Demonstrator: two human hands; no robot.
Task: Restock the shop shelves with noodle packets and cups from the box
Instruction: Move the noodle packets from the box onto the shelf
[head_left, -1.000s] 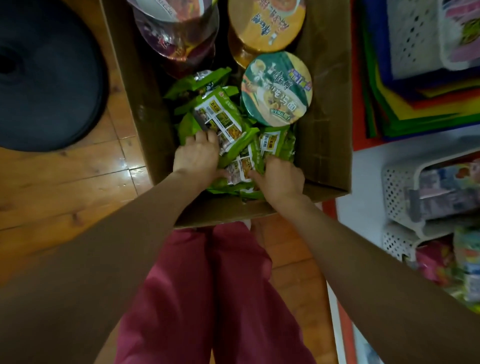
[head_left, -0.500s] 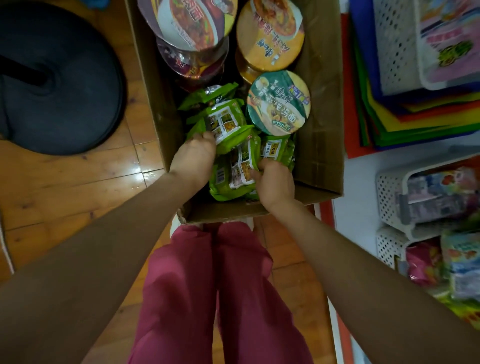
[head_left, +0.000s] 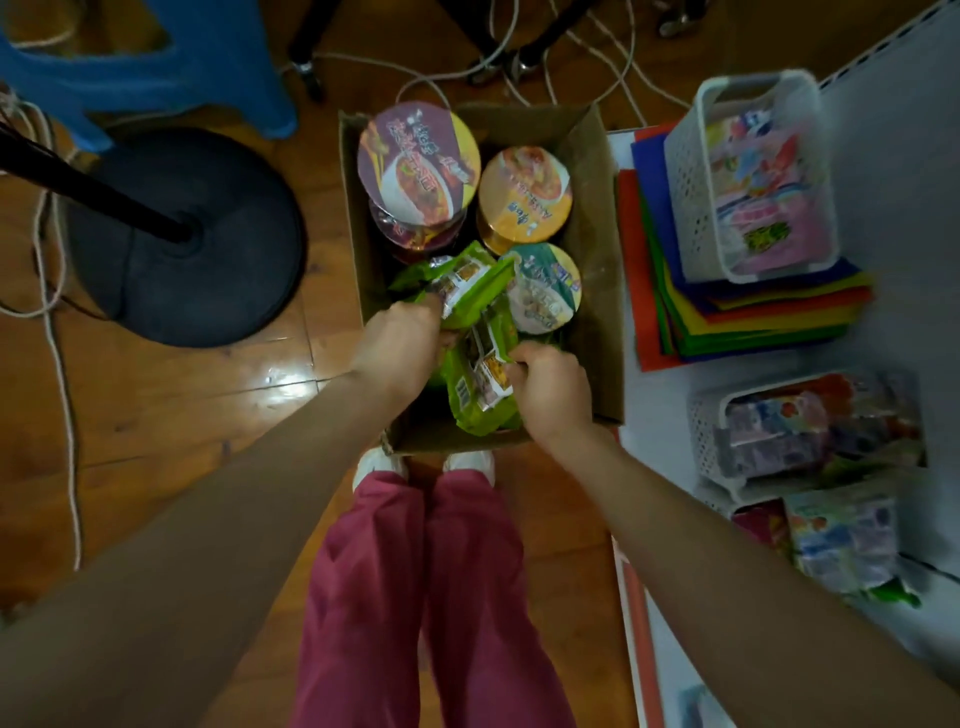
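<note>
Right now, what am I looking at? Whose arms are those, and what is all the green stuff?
There is no machine here. The single picture comes from a camera worn on a person's head, looking down, so the two arms are that person's own. A cardboard box stands on the wooden floor by their feet. Inside it are a purple-lidded cup, an orange-lidded cup, a green-lidded cup and green noodle packets. The left hand and the right hand each grip some packets. On the right is a white shelf with a white basket of packets.
</note>
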